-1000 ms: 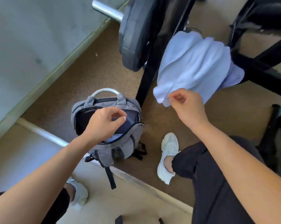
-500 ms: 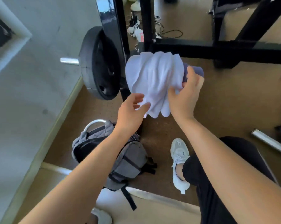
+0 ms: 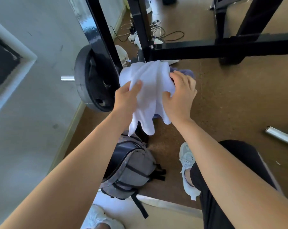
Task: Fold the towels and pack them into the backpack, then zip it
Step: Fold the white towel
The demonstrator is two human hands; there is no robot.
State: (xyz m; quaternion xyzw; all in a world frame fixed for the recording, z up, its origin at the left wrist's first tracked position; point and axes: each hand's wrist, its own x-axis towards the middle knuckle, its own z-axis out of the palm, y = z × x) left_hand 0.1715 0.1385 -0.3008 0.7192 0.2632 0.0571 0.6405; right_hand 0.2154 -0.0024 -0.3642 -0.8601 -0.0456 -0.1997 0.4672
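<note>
Above the brown floor [image 3: 231,113], in front of a black rack [image 3: 206,50], I hold a white towel [image 3: 149,90] bunched between both grips. My left grip [image 3: 125,98] clamps its left edge with the thumb on top; the fingers are hidden under the cloth. My right grip [image 3: 181,96] is curled into the right side, its fingertips buried in the folds, so I cannot tell how much cloth it has. The towel is crumpled and its lower points hang loose. Behind it a purple-grey towel [image 3: 188,72] peeks out past my right fingers, most of it covered; I cannot tell whether I hold that one too. The grey backpack [image 3: 131,171] stands on the floor below the towel, its dark mouth showing, but my left forearm hides its left side and the zip cannot be made out. A black weight plate [image 3: 90,83] sits to the left of the towel, partly behind a rack post. My right shoe [image 3: 188,169] is beside the backpack; my left shoe [image 3: 100,217] is cut off at the bottom edge.
</note>
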